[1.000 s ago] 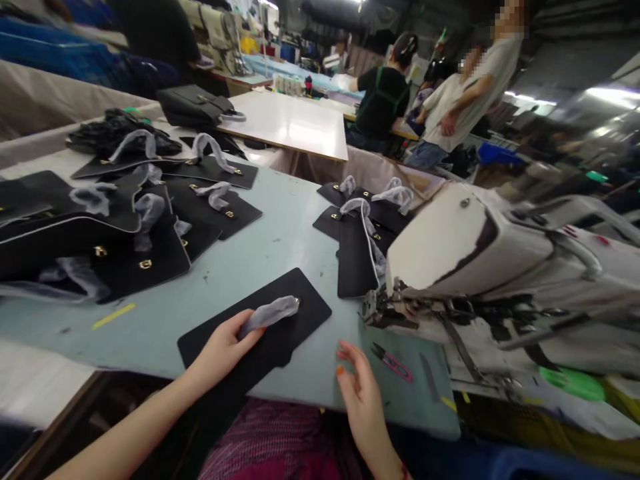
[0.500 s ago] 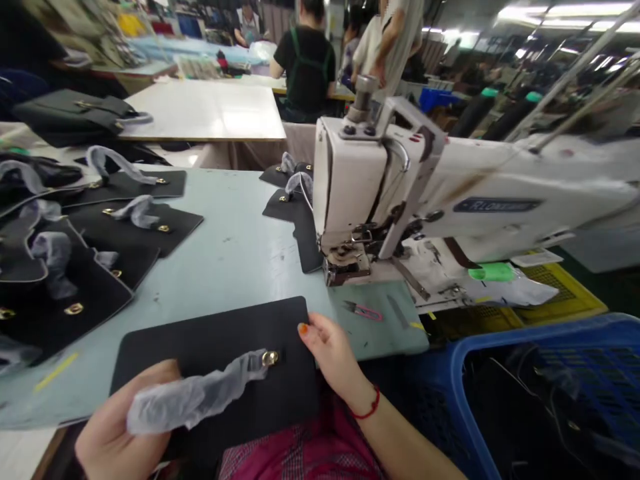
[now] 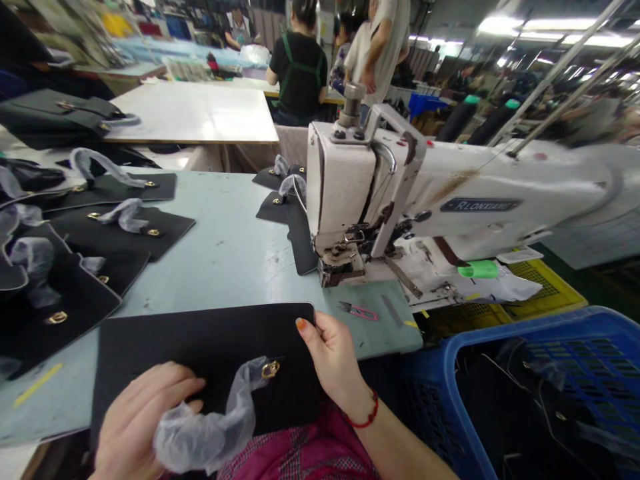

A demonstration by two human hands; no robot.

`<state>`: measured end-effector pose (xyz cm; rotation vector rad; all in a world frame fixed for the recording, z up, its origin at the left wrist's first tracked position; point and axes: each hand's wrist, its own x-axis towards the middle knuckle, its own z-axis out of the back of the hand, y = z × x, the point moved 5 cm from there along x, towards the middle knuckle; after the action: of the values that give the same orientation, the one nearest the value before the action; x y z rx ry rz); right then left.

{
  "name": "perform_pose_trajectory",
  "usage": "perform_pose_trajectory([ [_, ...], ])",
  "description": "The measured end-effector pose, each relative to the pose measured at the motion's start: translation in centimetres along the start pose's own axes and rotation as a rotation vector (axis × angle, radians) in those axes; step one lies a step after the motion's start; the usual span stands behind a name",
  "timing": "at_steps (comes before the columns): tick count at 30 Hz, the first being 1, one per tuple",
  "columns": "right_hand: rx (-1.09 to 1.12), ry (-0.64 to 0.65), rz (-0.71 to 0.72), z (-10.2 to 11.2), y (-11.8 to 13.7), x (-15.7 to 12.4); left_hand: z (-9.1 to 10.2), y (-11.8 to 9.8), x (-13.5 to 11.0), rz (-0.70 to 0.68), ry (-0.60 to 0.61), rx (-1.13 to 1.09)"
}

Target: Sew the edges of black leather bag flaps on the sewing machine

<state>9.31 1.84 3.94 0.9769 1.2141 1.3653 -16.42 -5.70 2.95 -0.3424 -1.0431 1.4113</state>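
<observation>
A black leather bag panel (image 3: 175, 340) lies at the table's near edge, partly over my lap. My right hand (image 3: 333, 357) grips its right edge, thumb on top. My left hand (image 3: 145, 420) rests on the panel's lower left with its fingers stretched out. A strip of grey plastic film (image 3: 200, 430) bunches against that hand and runs up to a gold clasp (image 3: 271, 369) on the panel. The film wraps part of the clasp. The panel's lower edge is hidden by my hands and the film.
A white industrial sewing machine (image 3: 380, 193) stands right of the pale green table (image 3: 225, 247). Pink-handled thread snips (image 3: 357, 311) lie near its foot. Several black panels with clasps lie at left. A blue crate (image 3: 500, 347) sits at lower right. Co-workers (image 3: 300, 73) stand beyond.
The view has swung right, bringing the machine and crate in. The panel now sits nearer me, my right hand has moved onto its edge, and the film has dropped from straight to bunched.
</observation>
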Motion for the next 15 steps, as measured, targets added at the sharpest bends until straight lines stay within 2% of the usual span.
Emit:
perform_pose_trajectory([
  [2,-0.074,-0.095,0.092,0.4,0.7,0.0,-0.7,-0.4,0.1,-0.085,-0.032,0.105],
  [3,-0.103,-0.133,0.138,0.6,1.0,0.0,-1.0,-0.3,-0.3,-0.071,-0.064,0.145],
  [5,-0.142,-0.192,0.225,0.9,1.5,0.0,-2.1,0.7,-1.9,0.097,-0.116,0.101],
  [8,-0.187,-0.243,0.341,0.8,1.9,0.0,-6.0,1.5,-5.5,0.46,-0.001,-0.327],
  [10,-0.228,-0.233,0.412,0.1,2.0,-0.2,-9.2,0.2,-6.9,0.637,0.102,-0.696],
  [13,-0.239,-0.183,0.447,-1.3,1.6,-0.9,-13.2,-2.8,-5.6,0.809,0.212,-1.184],
  [15,-0.182,-0.176,0.386,-1.9,0.8,-1.5,-15.0,-4.2,-3.3,0.912,0.239,-1.359],
])
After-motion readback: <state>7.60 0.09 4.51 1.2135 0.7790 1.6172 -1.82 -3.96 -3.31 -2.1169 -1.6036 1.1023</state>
